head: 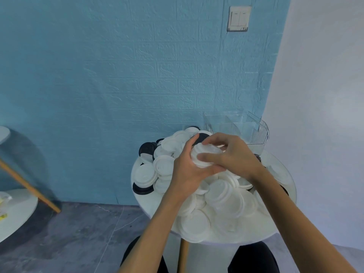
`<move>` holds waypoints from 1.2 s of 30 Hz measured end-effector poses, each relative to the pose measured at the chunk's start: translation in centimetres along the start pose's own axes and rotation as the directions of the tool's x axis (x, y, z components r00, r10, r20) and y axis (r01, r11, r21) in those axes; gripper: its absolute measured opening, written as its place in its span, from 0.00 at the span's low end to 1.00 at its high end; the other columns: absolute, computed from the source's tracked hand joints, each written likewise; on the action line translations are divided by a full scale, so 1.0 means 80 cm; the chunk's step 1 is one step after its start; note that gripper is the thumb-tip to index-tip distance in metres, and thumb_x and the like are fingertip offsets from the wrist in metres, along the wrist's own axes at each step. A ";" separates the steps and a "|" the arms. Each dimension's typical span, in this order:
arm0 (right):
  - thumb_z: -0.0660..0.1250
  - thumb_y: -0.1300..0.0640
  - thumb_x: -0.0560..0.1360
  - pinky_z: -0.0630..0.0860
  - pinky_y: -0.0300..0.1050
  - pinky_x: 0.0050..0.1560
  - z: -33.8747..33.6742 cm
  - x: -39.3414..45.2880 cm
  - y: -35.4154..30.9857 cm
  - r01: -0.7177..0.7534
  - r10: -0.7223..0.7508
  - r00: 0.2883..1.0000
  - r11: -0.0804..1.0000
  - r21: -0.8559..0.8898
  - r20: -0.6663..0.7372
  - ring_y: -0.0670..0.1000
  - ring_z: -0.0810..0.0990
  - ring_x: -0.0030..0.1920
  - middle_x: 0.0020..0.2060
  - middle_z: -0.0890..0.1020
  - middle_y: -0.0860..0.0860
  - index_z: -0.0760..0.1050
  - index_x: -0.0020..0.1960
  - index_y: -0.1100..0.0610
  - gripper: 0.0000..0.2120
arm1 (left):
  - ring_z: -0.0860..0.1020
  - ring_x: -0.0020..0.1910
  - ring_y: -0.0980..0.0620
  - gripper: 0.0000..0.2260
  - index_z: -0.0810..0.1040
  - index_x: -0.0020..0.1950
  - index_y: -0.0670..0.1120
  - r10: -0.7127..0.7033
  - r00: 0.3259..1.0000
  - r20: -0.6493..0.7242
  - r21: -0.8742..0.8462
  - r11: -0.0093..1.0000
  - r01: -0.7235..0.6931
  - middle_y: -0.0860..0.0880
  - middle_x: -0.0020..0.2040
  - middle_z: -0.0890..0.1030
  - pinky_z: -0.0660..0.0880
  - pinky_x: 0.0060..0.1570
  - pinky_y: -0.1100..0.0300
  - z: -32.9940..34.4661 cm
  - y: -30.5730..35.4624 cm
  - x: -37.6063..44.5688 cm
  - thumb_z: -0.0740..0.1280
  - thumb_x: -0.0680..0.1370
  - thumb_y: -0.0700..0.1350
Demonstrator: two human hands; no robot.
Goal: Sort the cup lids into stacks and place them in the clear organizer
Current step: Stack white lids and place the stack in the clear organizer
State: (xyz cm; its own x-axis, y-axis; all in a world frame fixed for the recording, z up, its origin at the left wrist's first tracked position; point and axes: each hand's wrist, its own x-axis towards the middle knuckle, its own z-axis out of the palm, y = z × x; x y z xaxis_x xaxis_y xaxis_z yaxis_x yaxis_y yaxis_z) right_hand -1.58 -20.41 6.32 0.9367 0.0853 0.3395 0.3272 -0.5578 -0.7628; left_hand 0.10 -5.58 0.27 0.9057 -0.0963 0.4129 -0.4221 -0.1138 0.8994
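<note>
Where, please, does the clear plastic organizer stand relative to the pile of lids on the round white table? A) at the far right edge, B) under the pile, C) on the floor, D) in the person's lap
A: the clear plastic organizer stands at the round white table's far right edge, beyond the pile of lids.

Blue brick-texture wall [118, 75] w/ light switch [238, 18]; white wall [325, 95] at right. Grey marbled floor [78, 233]. White round table [15, 211] at left, wood leg [29, 186].
</note>
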 end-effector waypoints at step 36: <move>0.77 0.33 0.64 0.67 0.52 0.69 0.024 -0.054 0.081 -0.074 0.024 0.989 0.936 -0.344 -0.148 0.51 0.75 0.65 0.63 0.80 0.45 0.78 0.66 0.45 0.34 | 0.78 0.53 0.68 0.23 0.78 0.58 0.57 -0.002 0.977 -0.211 -0.002 1.000 0.002 0.70 0.53 0.79 0.77 0.54 0.65 -0.022 -0.022 -0.005 0.83 0.67 0.51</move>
State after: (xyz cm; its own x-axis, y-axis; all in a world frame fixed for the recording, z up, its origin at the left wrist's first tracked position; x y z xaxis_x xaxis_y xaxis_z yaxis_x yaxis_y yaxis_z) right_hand -3.28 -22.85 -1.16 0.9156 -0.0510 0.3989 0.1942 -0.8125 -0.5497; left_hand 0.52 -3.62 -1.26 0.8945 0.1150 0.4320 -0.4205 -0.1119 0.9004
